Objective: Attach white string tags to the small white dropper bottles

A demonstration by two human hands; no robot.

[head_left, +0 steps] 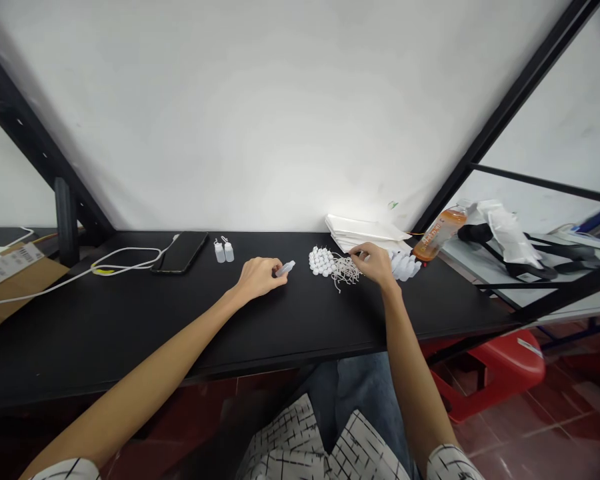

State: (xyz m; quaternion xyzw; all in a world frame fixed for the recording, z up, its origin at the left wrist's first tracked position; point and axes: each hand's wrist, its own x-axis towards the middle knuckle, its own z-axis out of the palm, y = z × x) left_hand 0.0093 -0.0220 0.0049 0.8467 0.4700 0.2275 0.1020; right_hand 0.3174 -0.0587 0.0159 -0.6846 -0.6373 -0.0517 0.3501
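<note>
My left hand (pixel 261 277) is closed on a small translucent bottle (pixel 285 269), which lies tilted between thumb and fingers with its nozzle to the right. My right hand (pixel 373 261) is at the right edge of a pile of thin whitish loops (pixel 346 270), fingers pinched; whatever is between them is too small to make out. Left of the loops sits a cluster of small white caps (pixel 322 261). Several clear bottles (pixel 405 266) lie just right of my right hand. Two capped bottles (pixel 225 251) with loops stand left of my left hand.
A black phone (pixel 181 253) and a white cable (pixel 125 268) lie on the black table (pixel 300 327) at left, near a cardboard box (pixel 17 280). White sheets (pixel 367 231) and an orange drink bottle (pixel 440 232) are at the back right. A red stool (pixel 505 367) stands below right.
</note>
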